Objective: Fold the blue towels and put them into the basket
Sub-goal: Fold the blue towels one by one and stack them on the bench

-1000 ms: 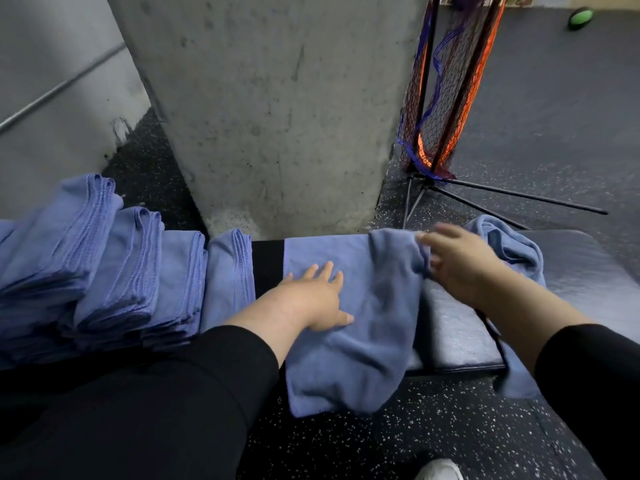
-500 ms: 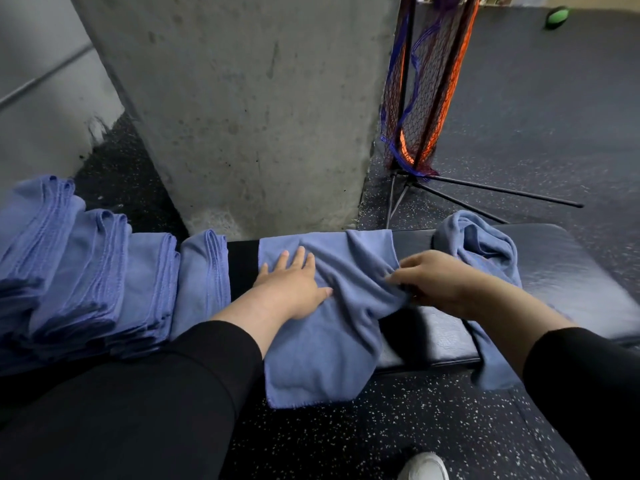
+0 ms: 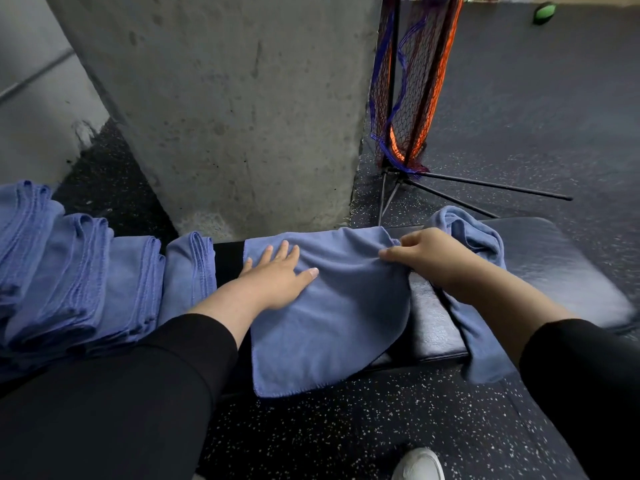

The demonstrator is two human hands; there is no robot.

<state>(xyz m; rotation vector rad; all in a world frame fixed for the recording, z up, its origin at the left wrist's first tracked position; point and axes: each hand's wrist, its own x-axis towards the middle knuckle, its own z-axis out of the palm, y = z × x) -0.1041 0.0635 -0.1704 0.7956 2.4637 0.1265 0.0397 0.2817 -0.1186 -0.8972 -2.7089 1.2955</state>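
Padded black bench [image 3: 540, 258] in front of a concrete pillar [image 3: 221, 109], one blue towel [image 3: 332, 306] mid-fold across it.

That towel lies over the bench with its near end hanging off the front edge toward the speckled floor [image 3: 346, 434]; the left hand [image 3: 277, 275] rests flat on it, fingers straight, likely to pin the cloth, while the right hand [image 3: 426, 258] pinches its bunched right edge, apparently to carry that edge over. Just right of that hand a second, crumpled towel [image 3: 467, 233] waits, partly hidden by the forearm. Folded towels [image 3: 86, 278] sit stacked to the left, cut off by the frame edge. A basket is hard to name: the netted stand [image 3: 412, 91] behind may be it, but I cannot tell.
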